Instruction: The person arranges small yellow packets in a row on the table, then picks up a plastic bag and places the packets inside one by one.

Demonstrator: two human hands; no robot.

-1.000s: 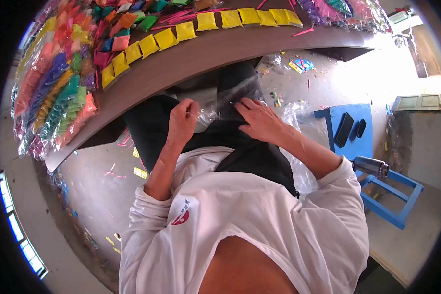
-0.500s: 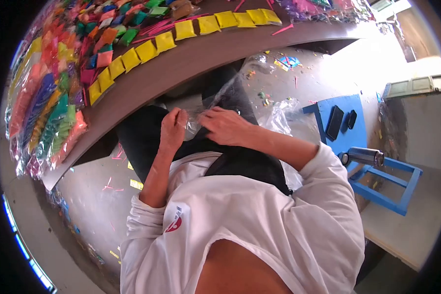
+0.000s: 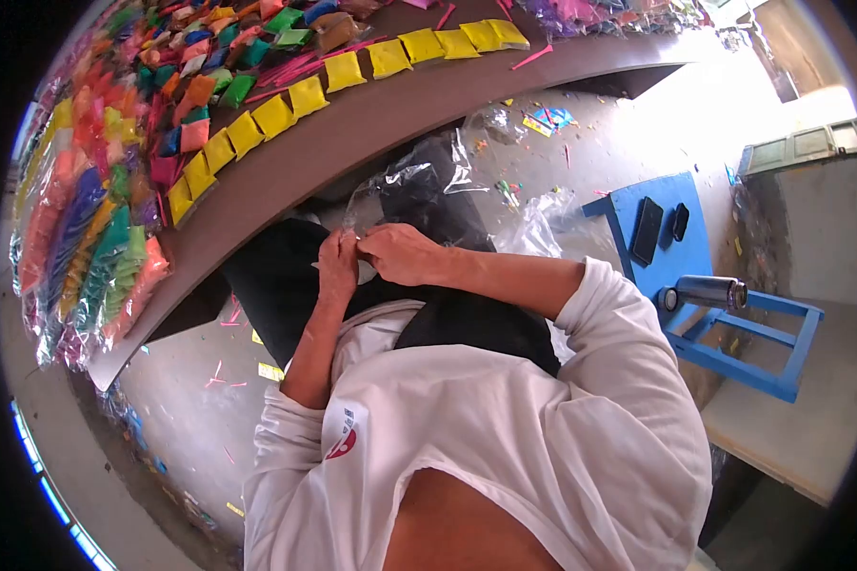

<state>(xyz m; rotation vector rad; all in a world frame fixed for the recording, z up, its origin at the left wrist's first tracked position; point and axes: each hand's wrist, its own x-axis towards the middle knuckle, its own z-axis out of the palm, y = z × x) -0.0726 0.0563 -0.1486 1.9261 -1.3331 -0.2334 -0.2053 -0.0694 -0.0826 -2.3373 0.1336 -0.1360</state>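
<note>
A clear plastic bag stands up over my lap, below the edge of the brown table. My left hand pinches the bag's lower left edge. Right beside it my right hand grips the same edge, fingertips almost touching the left hand. The bag's upper part is crumpled and rises toward the table edge. A row of yellow powder packets lies along the table in front of me.
Mixed coloured packets and long bundles of packed colours cover the table's left. A blue stool at right carries two dark phones and a metal flask. Loose plastic bags and scraps litter the floor.
My right hand has moved left across my lap to meet the left hand. The clear bag has been lifted and now stands higher toward the table edge.
</note>
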